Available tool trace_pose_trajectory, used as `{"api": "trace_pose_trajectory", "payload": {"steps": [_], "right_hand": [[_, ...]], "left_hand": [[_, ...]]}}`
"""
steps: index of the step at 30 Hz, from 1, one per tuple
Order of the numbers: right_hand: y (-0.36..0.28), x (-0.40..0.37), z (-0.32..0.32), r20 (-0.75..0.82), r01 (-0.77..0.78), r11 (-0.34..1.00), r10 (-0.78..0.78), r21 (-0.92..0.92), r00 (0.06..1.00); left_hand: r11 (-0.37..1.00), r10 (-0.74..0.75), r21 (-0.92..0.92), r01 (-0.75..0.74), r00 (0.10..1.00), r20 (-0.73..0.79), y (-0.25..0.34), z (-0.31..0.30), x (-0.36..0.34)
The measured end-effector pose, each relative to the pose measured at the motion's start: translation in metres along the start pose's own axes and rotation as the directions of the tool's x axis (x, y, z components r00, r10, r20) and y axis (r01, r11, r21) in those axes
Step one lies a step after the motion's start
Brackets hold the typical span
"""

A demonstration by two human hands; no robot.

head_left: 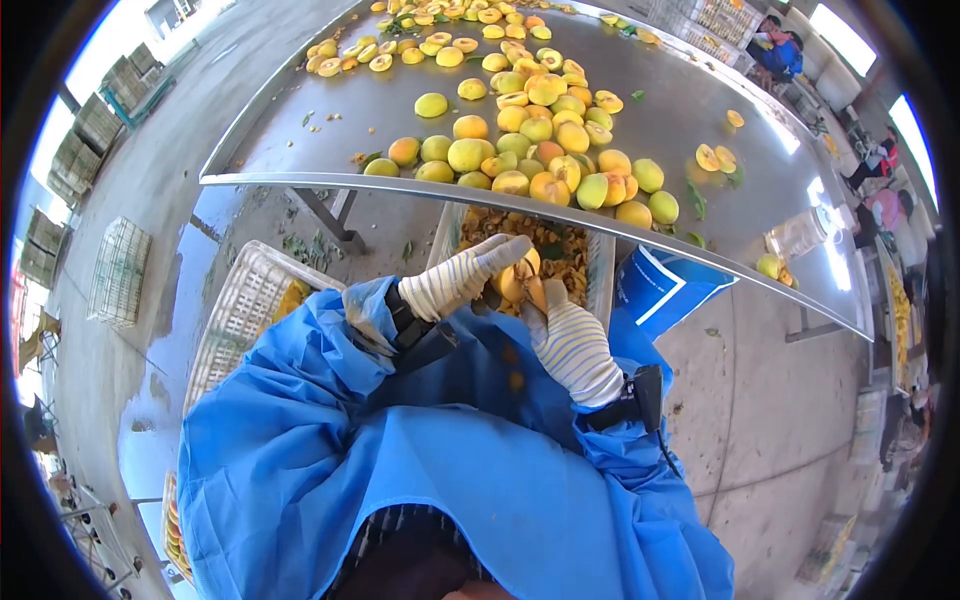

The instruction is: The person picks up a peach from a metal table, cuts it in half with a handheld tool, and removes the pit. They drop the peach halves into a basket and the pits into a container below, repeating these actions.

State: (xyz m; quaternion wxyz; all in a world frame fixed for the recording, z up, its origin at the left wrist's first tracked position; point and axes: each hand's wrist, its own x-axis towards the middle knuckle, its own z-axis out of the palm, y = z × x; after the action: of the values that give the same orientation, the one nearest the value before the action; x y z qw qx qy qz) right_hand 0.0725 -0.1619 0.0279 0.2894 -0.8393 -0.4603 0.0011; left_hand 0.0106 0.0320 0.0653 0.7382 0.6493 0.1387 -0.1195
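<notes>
In my gloved left hand (455,280) is a yellow peach (515,278), pressed under the fingers in front of my lap. My right hand (577,350), in a striped glove too, is closed close beside the fruit. From its fingers a short orange-brown handle of a small tool (537,294) points at the peach; its working end is mostly hidden. Beneath both hands is a crate (600,275) holding brownish-orange fruit pieces. Whole and halved peaches (540,125) lie heaped on the metal table (330,120) ahead.
The table's raised front edge runs just beyond my hands. At my left stands a white plastic crate (228,310); a blue container (665,285) is under the table at right. A clear jar (797,232) lies on the table. Other people (778,50) sit at far right.
</notes>
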Motion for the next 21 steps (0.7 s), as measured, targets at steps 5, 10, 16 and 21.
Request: {"api": "trace_pose_trajectory", "payload": {"steps": [5,10,16,21], "right_hand": [[0.005,0.000,0.006,-0.046,-0.054,0.973,0.066,0.225,0.997],[0.006,-0.003,0.007,0.039,-0.002,0.996,-0.002,0.091,0.999],[0.014,-0.003,0.008,0.161,-0.159,0.878,0.096,0.451,0.982],[0.006,0.002,-0.003,0.362,-0.448,0.572,0.265,0.687,0.894]], "left_hand": [[0.908,0.340,-0.196,-0.370,0.925,-0.169,-0.036,0.019,0.008],[0.897,0.358,-0.190,-0.400,0.908,-0.219,-0.057,0.008,0.024],[0.941,0.240,-0.236,-0.243,0.970,-0.044,-0.045,-0.002,0.016],[0.826,0.537,-0.092,-0.556,0.826,-0.171,-0.057,0.023,0.028]]}}
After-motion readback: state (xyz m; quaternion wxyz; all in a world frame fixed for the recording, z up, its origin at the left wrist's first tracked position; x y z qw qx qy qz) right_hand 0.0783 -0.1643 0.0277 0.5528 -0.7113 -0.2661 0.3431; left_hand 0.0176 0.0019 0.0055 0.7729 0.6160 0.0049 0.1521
